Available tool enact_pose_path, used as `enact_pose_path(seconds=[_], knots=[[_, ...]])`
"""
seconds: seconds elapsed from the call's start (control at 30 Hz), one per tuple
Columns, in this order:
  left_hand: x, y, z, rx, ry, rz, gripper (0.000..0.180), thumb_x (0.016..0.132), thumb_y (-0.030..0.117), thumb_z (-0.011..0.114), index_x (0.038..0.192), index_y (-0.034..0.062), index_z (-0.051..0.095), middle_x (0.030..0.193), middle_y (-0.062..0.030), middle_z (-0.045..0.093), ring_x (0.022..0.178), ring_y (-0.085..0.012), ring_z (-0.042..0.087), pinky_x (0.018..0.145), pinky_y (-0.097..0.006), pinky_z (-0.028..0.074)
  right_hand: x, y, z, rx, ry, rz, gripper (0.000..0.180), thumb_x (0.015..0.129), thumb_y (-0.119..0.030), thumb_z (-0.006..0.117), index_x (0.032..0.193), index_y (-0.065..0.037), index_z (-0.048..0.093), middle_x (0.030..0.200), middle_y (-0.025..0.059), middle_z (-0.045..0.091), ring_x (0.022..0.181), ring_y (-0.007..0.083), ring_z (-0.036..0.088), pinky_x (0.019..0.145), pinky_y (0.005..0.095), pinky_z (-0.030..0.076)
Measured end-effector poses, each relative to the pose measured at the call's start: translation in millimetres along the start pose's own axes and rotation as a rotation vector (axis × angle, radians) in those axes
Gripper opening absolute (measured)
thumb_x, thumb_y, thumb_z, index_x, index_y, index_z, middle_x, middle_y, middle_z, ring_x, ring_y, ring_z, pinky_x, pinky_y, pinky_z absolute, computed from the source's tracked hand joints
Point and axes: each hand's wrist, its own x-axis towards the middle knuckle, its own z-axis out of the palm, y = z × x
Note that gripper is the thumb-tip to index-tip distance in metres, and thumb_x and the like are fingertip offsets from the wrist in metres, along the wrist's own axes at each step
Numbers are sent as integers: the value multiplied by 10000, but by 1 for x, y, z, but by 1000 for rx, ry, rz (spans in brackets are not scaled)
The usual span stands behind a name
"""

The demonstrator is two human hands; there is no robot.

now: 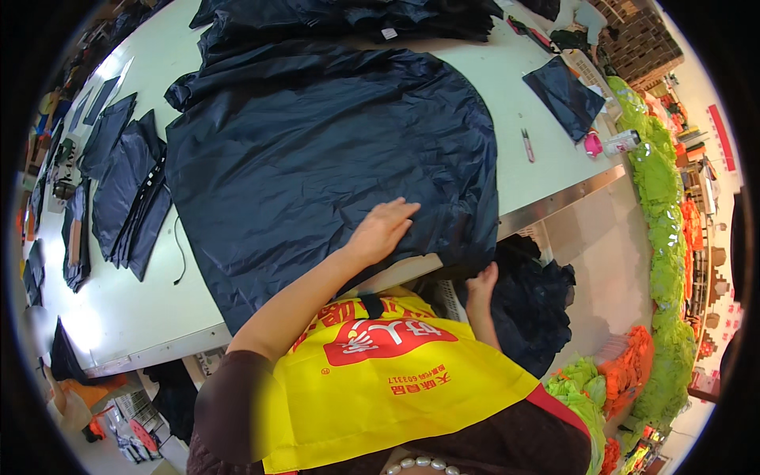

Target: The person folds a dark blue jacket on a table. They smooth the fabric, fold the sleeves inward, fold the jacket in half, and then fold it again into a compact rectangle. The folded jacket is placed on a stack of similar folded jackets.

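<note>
A large sheet of glossy dark navy fabric point(332, 150) lies wrinkled over the table, its near right edge hanging past the table's front. My left hand point(384, 229) rests flat on it near that edge, palm down with the fingers stretched out. At the hanging corner, below the table's level, my right hand point(481, 286) is closed at the fabric's edge; its fingertips are partly hidden. Just right of that hand is a heap of crumpled black fabric point(534, 305) beside the table.
Cut dark fabric pieces point(131, 190) lie at the table's left, more dark fabric point(348, 20) at its far side. On the right are a small cutter point(527, 146), a folded dark piece point(564, 96) and a can point(621, 142). Lime-green garments point(661, 237) and an orange bundle point(625, 372) stand beyond.
</note>
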Motion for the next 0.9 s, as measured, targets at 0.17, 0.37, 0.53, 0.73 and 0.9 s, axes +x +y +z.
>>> enact_pose_path(seconds=[0.17,0.37,0.53,0.73,0.9], knots=[[0,-14,51,485,-343,132,532,918,408,452,1361,117,403,1424,-131,361,1348,-285,276,1073,-516,186,-13,-2,59,-361,-19,-218,778,687,-44,647,1371,11,279,1329,202,409,1231,280,405,1017,336,316],[-8,-7,54,708,-333,191,580,922,478,391,1422,200,296,1453,-111,313,1362,-279,241,1025,-623,163,43,-64,-5,-895,-504,-102,322,779,-72,482,1074,31,560,946,266,619,816,390,634,746,394,493],[-11,-9,47,726,-361,229,546,925,470,369,1423,258,298,1472,-117,280,1377,-303,201,997,-678,142,31,-243,24,-64,-808,756,373,770,-38,501,1128,65,532,907,180,648,472,224,611,376,316,522],[2,-32,66,637,-580,94,560,907,422,422,1408,194,317,1452,-96,321,1334,-246,302,1067,-549,171,26,-208,180,496,-1242,778,464,930,-299,437,1232,52,473,1191,207,557,1021,252,581,909,364,462],[-50,-89,87,293,-68,34,634,814,431,566,1293,45,415,1258,-174,489,1179,-305,454,984,-386,361,11,-160,259,-319,-996,-9,497,915,-297,534,1315,-23,424,1082,158,587,909,204,583,789,314,478]])
